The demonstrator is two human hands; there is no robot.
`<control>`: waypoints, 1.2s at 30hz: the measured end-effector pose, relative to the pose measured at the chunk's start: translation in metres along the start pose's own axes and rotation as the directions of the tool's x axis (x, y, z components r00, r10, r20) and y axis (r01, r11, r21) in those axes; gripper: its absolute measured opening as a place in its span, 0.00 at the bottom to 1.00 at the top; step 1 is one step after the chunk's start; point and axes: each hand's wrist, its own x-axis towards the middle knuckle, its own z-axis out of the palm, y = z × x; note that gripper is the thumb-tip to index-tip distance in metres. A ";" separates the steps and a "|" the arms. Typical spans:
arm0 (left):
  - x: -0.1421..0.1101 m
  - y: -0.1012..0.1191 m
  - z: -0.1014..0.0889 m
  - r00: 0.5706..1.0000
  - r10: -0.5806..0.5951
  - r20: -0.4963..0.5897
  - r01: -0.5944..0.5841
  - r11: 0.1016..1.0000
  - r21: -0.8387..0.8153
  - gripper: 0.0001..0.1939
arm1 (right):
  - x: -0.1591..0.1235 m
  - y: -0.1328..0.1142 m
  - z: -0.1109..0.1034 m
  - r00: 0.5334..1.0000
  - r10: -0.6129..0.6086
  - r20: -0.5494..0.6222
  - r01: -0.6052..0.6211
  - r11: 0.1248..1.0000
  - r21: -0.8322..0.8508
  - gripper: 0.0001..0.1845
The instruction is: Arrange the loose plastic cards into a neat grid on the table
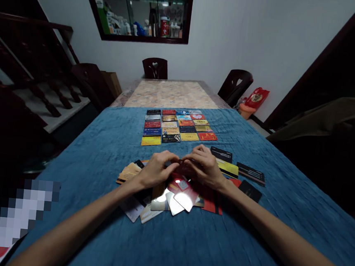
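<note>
The left hand [159, 168] and right hand [205, 166], nearly closed, together pinch a dark card [186, 169] above the loose card pile [185, 200] on the counter [170, 93], nearer than the card rows [170, 130].

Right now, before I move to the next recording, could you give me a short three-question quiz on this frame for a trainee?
1. Multiple choice: how do the left hand and right hand stand?
A) Wide apart, one at each side of the table
B) Close together, above the loose pile of cards
C) Over the far end of the table

2. True or false: in the loose pile of cards, every card lies apart from the others.

3. Fill the gap: the neatly laid-out cards, beyond the hands, rest on a ____ cloth.

Key:
1. B
2. False; many of them overlap.
3. Blue
</note>
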 end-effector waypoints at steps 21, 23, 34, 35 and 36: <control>-0.002 -0.008 -0.009 0.991 -0.114 0.072 0.099 0.978 0.183 0.05 | -0.010 0.011 -0.005 0.987 -0.138 0.080 0.145 0.985 -0.097 0.10; -0.002 -0.007 -0.009 0.992 -0.105 0.064 0.093 0.981 0.169 0.06 | -0.010 0.011 -0.004 0.986 -0.140 0.086 0.149 0.983 -0.108 0.10; -0.002 -0.004 -0.009 0.997 -0.069 0.042 0.064 0.991 0.122 0.08 | -0.011 0.013 0.000 0.979 -0.192 0.064 0.201 0.953 -0.226 0.12; -0.002 -0.004 -0.009 0.997 -0.073 0.039 0.067 0.990 0.124 0.07 | -0.011 0.013 0.000 0.978 -0.194 0.072 0.206 0.947 -0.245 0.12; -0.002 -0.005 -0.008 0.996 -0.076 0.035 0.071 0.990 0.126 0.07 | -0.011 0.012 0.000 0.977 -0.195 0.085 0.211 0.942 -0.262 0.12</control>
